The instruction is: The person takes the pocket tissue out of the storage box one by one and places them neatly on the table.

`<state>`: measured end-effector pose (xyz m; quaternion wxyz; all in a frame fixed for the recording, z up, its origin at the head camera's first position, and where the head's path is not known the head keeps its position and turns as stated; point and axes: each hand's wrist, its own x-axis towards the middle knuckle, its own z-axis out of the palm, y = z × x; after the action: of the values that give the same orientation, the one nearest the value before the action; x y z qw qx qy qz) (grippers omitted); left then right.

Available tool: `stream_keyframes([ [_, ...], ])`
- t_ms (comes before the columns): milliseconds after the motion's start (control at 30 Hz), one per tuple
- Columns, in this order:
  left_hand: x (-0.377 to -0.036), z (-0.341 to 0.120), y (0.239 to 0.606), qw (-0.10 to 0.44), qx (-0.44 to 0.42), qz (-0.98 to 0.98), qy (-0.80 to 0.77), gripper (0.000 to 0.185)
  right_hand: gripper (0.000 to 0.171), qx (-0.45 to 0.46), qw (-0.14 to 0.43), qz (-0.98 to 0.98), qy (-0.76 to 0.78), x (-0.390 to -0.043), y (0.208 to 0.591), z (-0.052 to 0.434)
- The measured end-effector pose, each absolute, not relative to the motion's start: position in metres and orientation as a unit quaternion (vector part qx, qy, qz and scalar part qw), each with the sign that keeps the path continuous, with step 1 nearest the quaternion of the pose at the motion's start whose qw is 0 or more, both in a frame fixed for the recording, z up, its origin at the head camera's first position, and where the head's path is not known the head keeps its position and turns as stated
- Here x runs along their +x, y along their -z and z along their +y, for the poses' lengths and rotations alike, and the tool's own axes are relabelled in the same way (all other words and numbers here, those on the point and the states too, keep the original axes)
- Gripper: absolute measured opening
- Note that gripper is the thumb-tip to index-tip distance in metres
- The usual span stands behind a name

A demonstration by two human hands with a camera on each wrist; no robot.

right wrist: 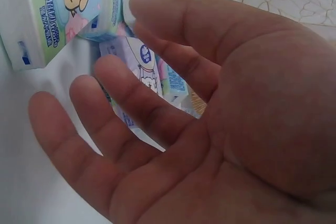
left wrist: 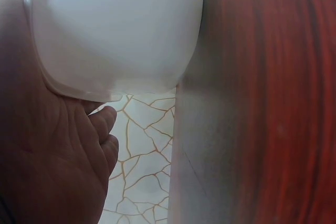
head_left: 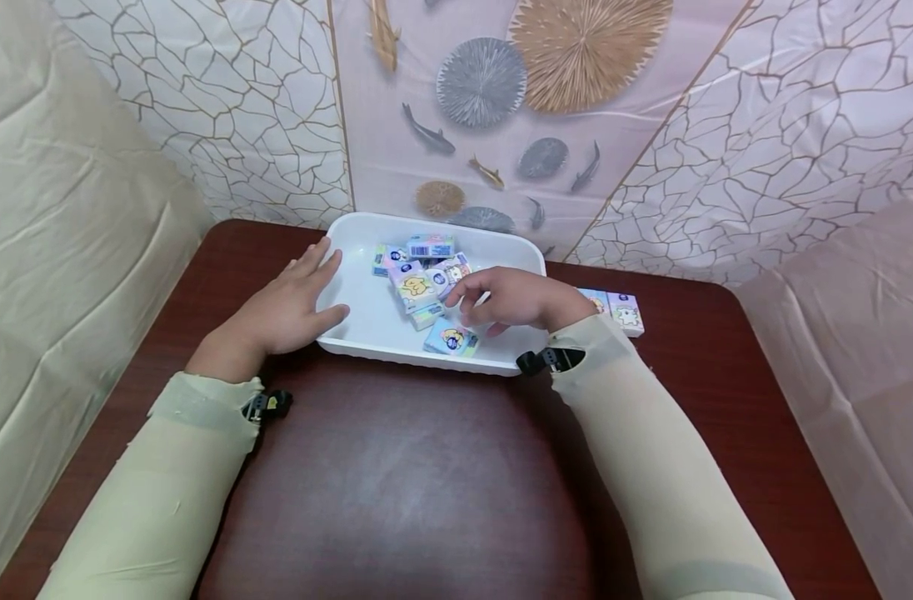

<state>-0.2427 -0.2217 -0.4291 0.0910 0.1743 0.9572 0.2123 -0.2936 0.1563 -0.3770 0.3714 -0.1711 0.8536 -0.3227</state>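
Observation:
A white plastic tray (head_left: 362, 333) stands on the table and holds several small tissue packs with cartoon prints. My left hand (head_left: 284, 312) rests against the tray's left end, its fingers extended along the rim; the left wrist view shows the palm (left wrist: 47, 150) beside the tray wall. Over the tray's right half hovers my right hand (head_left: 520, 296), fingers loosely bent and nothing in them. Near its fingertips are a yellow-dog pack (head_left: 415, 286), a purple pack (head_left: 454, 268) and a blue pack (head_left: 451, 337). In the right wrist view, a green-edged pack (right wrist: 52, 40) stands close to the spread fingers.
Right of the tray, more tissue packs (head_left: 626, 315) lie on the dark red table (head_left: 726, 400), partly hidden by my right wrist. A patterned backdrop (head_left: 261, 108) hangs behind the table. A dark brown rounded surface (head_left: 396, 475) lies in front of the tray.

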Motion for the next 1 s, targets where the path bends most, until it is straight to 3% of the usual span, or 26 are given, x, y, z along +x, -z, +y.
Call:
stream_keyframes([
  [1000,-0.243,-0.223,0.43,0.085,0.173,0.957,-0.218,0.09,0.045,-0.187,0.468,0.826,0.252,-0.305,0.378,0.134],
])
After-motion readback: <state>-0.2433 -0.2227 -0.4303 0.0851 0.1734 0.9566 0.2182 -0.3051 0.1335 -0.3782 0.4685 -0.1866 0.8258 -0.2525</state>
